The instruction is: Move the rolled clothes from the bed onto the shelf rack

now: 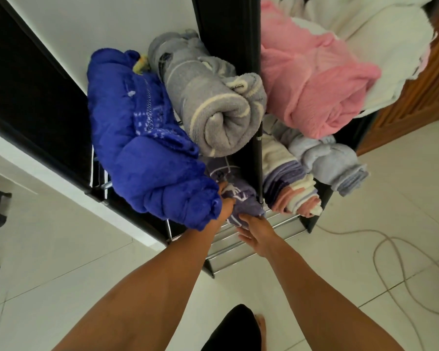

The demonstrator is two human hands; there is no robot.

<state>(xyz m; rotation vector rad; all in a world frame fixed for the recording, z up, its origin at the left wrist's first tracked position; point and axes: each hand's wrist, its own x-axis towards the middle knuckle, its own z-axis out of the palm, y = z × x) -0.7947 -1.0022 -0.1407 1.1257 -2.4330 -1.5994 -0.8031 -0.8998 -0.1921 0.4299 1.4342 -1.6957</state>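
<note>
I look down onto a black shelf rack (pixel 241 247) with metal bars. A purple patterned rolled cloth (pixel 241 198) lies on a lower shelf, and both hands hold it. My left hand (pixel 224 206) grips its left side, partly hidden under a big blue roll (pixel 147 148). My right hand (pixel 254 230) presses its front end with fingers spread. A grey striped roll (pixel 213 102) sits on the shelf above. In the right bay lie a pink roll (pixel 312 84), a striped purple-white-pink roll (pixel 289 188) and a pale blue roll (pixel 330 163).
White clothes (pixel 380 34) pile at the top right beside a wooden door (pixel 421 97). A pale cable (pixel 395 252) loops over the white tiled floor on the right. A white wall ledge (pixel 61 188) runs along the left of the rack. My foot (pixel 261 328) shows below.
</note>
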